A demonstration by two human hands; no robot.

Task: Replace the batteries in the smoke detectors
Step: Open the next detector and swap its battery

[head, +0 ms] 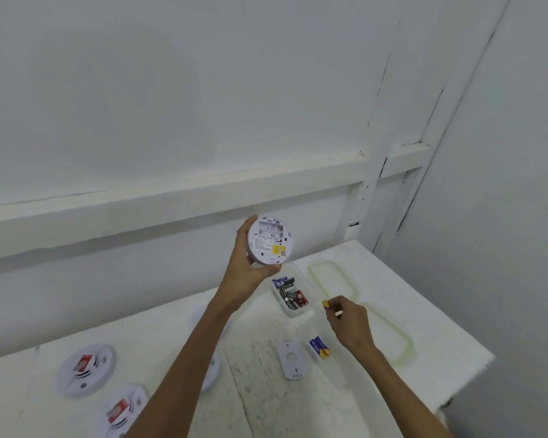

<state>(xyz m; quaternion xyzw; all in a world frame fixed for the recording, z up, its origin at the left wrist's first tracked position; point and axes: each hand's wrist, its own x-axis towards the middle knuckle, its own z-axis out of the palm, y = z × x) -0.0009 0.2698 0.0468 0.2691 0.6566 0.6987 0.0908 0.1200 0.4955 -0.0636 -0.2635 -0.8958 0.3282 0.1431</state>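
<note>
Battery-loading step: your left hand [247, 273] has its fingers curled round the rim of the detector [269, 240], raised above the surface [260, 390] with its seemingly empty bay facing you. Your right hand [350, 324] pinches a yellow-tipped battery [325, 304] beside the tray [296, 313]. Next, you probably need to bring the two together, matching polarity before seating it

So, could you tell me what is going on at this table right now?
A person is swapping smoke detector batteries. The left hand holds a detector up with its back showing; the battery bay is open and looks empty. The right hand pinches a yellow-tipped battery above the table. On the table are a clear tub of mixed batteries, two blue-and-yellow batteries, a mounting plate and two more detectors.
</note>
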